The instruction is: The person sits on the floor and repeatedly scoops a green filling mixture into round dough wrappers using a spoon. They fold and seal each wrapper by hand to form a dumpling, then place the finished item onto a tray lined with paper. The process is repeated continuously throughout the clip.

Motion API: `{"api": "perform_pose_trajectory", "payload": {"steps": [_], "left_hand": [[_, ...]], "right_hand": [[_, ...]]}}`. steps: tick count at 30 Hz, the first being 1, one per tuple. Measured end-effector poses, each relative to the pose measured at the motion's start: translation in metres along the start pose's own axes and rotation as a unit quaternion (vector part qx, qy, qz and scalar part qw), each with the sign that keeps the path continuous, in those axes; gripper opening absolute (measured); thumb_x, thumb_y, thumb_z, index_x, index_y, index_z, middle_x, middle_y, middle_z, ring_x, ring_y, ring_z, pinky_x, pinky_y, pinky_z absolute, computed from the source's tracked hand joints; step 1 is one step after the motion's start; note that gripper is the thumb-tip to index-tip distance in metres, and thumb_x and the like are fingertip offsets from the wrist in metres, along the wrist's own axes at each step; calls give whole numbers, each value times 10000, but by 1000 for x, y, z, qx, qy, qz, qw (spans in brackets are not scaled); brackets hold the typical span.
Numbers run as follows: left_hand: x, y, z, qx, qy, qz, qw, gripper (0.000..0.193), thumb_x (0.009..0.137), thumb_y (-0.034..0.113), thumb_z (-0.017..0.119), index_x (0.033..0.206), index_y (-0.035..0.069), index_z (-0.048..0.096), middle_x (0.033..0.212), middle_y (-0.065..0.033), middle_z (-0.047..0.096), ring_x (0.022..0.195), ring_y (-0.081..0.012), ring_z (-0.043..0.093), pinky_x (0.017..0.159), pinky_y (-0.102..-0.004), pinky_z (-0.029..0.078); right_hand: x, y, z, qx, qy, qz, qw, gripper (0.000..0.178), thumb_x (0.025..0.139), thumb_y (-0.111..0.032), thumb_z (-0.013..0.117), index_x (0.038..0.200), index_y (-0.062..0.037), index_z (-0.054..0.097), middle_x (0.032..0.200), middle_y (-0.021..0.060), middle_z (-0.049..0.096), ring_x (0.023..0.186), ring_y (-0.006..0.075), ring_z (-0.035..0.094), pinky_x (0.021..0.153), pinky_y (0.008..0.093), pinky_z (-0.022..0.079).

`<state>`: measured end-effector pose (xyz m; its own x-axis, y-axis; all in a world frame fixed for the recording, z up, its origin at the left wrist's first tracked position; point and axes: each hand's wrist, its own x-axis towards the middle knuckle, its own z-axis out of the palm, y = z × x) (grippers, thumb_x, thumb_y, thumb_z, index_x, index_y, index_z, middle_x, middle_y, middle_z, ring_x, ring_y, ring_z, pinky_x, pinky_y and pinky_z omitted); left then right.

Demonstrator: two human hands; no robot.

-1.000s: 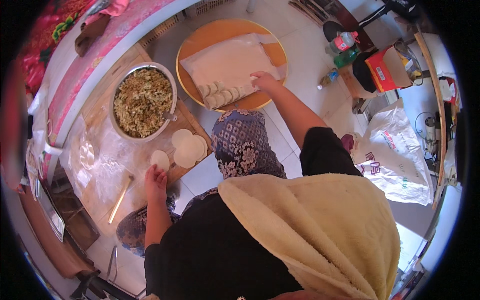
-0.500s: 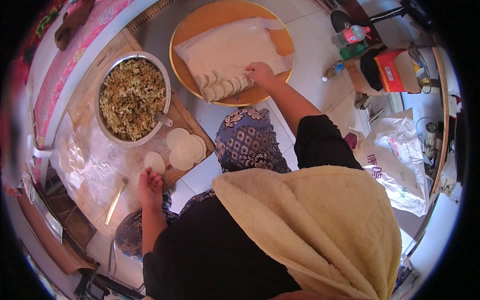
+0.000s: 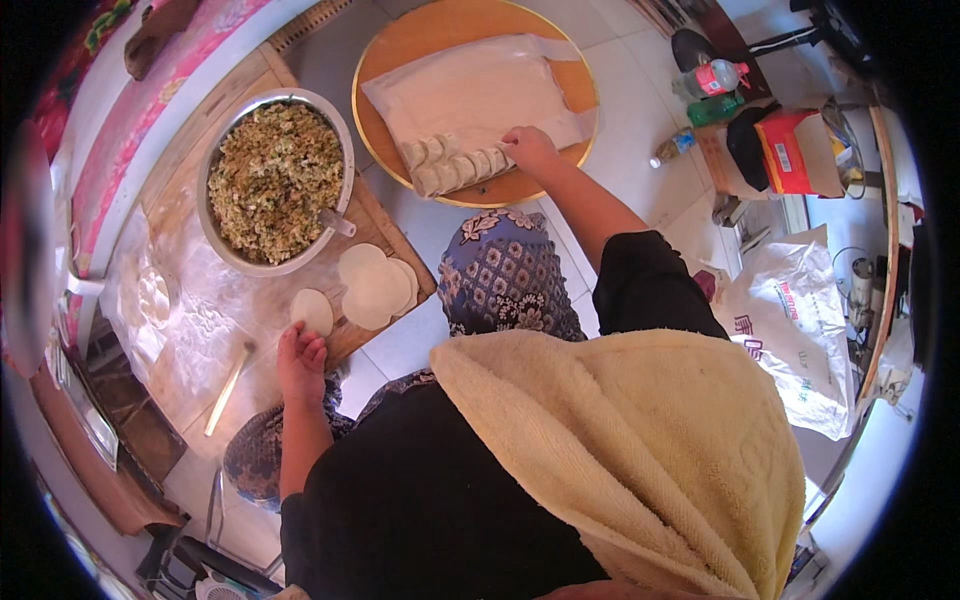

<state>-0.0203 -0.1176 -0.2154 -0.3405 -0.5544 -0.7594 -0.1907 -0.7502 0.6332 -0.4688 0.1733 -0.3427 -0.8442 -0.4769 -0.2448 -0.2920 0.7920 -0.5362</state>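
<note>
white sack [image 3: 800, 340]: purple, red, green print [image 3: 744, 328] | red box [image 3: 802, 150]: white label [image 3: 783, 155]

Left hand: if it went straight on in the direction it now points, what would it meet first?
The left hand would probably meet the lone wrapper, whose near edge looks right at the fingertips; actual contact is unclear.

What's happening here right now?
A person has the right hand at the end of the nearer row of dumplings on a sheet-covered round orange board; whether it grips one is unclear. The left hand, fingers curled, is at the near edge of a single dough round. More rounds overlap beside it, and a metal bowl of filling stands on the wooden board.
</note>
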Motion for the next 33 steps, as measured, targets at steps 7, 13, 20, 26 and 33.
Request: {"api": "perform_pose_trajectory", "payload": {"steps": [7,13,20,26,33], "left_hand": [[-2,-8,0,21,-10,32,999,250,926,290,550,1047,72,554,815,-72,619,701,-167,608,611,-266,505],[26,18,-16,296,100,138,940,260,851,293,646,850,36,604,694,-71,614,623,-160,602,561,-281,482],[26,41,30,592,144,215,763,400,682,321,779,923,33,640,925,-145,678,876,-294,648,752,-383,506],[44,33,30,578,133,205,779,281,680,271,770,848,69,670,844,-112,694,807,-263,665,727,-377,512],[35,25,17,521,84,221,820,226,712,228,753,832,53,674,786,-93,688,715,-220,657,660,-352,514]], "right_hand": [[6,13,8,47,-43,-64,996,236,742,-214,593,877,-47,690,870,193,661,853,360,628,784,436,491],[25,-3,-38,-31,-4,-43,999,313,804,-302,627,967,-44,697,937,180,686,903,290,660,791,390,500],[-79,-267,-157,233,-178,-204,934,364,873,-324,626,1152,-90,641,994,27,663,873,128,595,755,310,493],[-124,-305,-60,-41,-70,-291,953,309,856,-267,614,1096,-77,659,986,160,663,957,313,628,803,419,509],[-93,-327,-21,-195,-114,-299,927,185,835,-134,548,945,-78,685,893,167,653,859,346,630,746,445,500]]}}
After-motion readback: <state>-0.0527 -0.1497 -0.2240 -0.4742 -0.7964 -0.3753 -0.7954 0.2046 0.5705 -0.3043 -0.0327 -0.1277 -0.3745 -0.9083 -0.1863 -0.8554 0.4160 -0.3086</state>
